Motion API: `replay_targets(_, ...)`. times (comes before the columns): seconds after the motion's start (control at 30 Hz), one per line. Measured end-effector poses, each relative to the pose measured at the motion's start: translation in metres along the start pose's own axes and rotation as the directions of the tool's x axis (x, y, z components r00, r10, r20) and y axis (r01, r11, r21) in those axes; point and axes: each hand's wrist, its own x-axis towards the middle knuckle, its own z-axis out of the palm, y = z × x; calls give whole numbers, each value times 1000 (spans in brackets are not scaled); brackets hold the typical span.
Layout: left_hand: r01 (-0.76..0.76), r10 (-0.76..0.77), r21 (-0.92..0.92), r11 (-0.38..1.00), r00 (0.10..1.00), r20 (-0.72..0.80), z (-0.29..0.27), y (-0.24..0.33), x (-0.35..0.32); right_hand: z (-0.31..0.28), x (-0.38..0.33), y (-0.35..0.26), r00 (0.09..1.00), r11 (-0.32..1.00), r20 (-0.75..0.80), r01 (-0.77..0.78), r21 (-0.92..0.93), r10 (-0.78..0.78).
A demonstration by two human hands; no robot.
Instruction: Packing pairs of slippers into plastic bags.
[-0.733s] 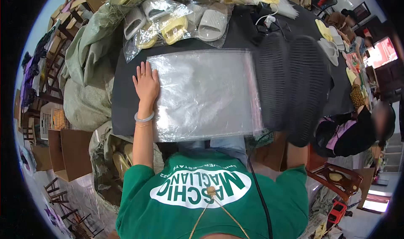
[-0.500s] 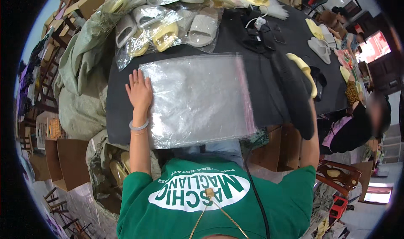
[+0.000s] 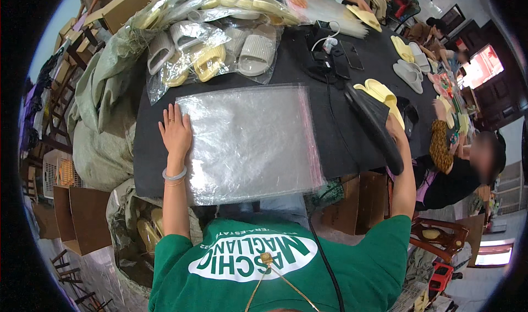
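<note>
A stack of clear plastic bags [image 3: 247,147] with a pink strip along its right edge lies flat on the black-covered table in front of me. My left hand [image 3: 176,133] rests flat at the left edge of the bags, fingers stretched out. At the right, my right hand [image 3: 394,126] is closed on a black slipper [image 3: 379,133], raised at a tilt with its long dark side toward me. Yellow slippers [image 3: 379,94] show just beyond that hand; whether it grips them too, I cannot tell. Its fingers are mostly hidden.
Bagged grey and yellow slippers [image 3: 214,53] lie at the back left. A phone [image 3: 352,55] and a black device with cables [image 3: 324,48] are at the back. Grey slippers [image 3: 408,75] lie far right. Co-workers stand around the table; a sack [image 3: 104,147] and cardboard box [image 3: 82,218] are left.
The black slipper in my right hand has swung left and tilted, exposing more of the hand. The yellow slippers beyond it now show from another side. My left hand stays on the bags.
</note>
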Motion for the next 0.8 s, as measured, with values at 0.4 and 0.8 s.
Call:
replay_targets(0.4,21,-22,-23,1000,998,-52,-5,-3,-6,23,46,-4,992,936,124,44,-349,0)
replay_targets(0.8,6,-15,-66,998,991,-130,3,-7,-9,94,87,87,877,900,-207,-417,124,435)
